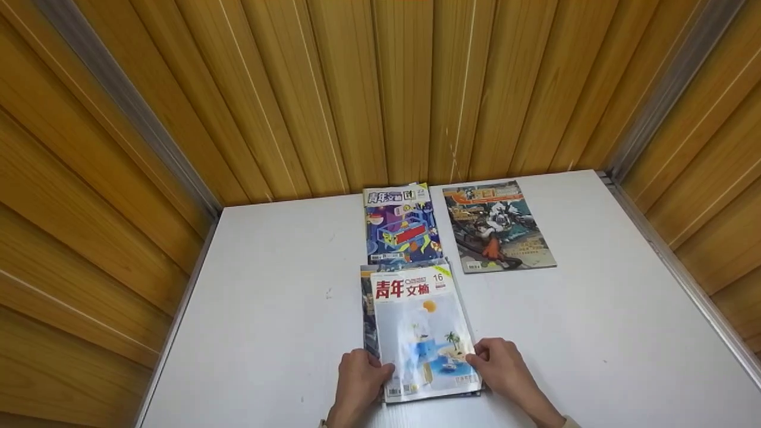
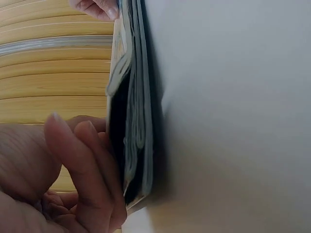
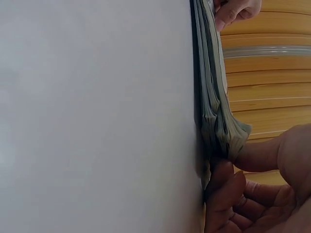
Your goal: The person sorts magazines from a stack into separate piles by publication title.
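Note:
A stack of magazines (image 1: 416, 333) lies near the front edge of the table, its top cover pale blue with red lettering and a palm island. My left hand (image 1: 359, 380) grips the stack's lower left edge, thumb on the cover. Opposite it, my right hand (image 1: 504, 367) pinches the lower right edge between thumb and fingers. In the left wrist view, the left fingers (image 2: 90, 165) bend against the side of the layered magazines (image 2: 138, 97). The right wrist view shows the right thumb (image 3: 260, 154) against the top magazine's bent corner (image 3: 240, 133), with fingers curled below.
Behind the stack lies a purple-blue magazine (image 1: 404, 226), its lower edge meeting the stack's top. To its right is a dark illustrated magazine (image 1: 498, 229), slightly turned. Wood-patterned panels (image 1: 380, 89) enclose the white table (image 1: 261, 321) at the back and sides.

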The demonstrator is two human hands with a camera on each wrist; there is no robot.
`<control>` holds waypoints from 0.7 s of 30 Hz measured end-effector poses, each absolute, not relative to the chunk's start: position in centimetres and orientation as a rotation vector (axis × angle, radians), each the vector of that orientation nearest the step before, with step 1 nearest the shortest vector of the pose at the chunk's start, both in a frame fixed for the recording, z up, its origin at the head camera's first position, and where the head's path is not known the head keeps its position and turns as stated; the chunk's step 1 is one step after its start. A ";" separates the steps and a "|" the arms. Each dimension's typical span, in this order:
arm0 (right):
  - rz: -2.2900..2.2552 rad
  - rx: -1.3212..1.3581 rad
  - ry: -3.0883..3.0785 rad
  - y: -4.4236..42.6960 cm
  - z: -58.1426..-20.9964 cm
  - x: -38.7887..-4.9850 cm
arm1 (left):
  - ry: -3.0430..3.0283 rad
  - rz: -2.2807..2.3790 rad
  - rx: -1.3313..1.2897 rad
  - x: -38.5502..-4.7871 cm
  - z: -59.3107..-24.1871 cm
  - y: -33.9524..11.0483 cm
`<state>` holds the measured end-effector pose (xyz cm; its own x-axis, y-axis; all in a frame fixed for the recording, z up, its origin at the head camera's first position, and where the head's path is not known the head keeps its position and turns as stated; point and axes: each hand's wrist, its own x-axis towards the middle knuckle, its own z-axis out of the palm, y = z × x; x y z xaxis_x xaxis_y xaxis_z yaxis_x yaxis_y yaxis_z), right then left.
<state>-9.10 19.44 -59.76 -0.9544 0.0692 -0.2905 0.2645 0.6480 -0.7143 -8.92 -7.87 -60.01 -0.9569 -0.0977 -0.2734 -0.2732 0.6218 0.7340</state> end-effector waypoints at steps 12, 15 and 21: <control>-1.210 0.304 2.587 19.8 -59.8 -9.1 | 2.634 1.308 -0.272 -8.7 -60.1 -7.7; -1.206 0.300 2.591 19.9 -59.8 -9.0 | 2.638 1.320 -0.256 -8.6 -60.2 -7.7; -1.194 0.297 2.621 19.9 -59.7 -9.0 | 2.573 1.372 -0.250 -8.5 -60.0 -7.8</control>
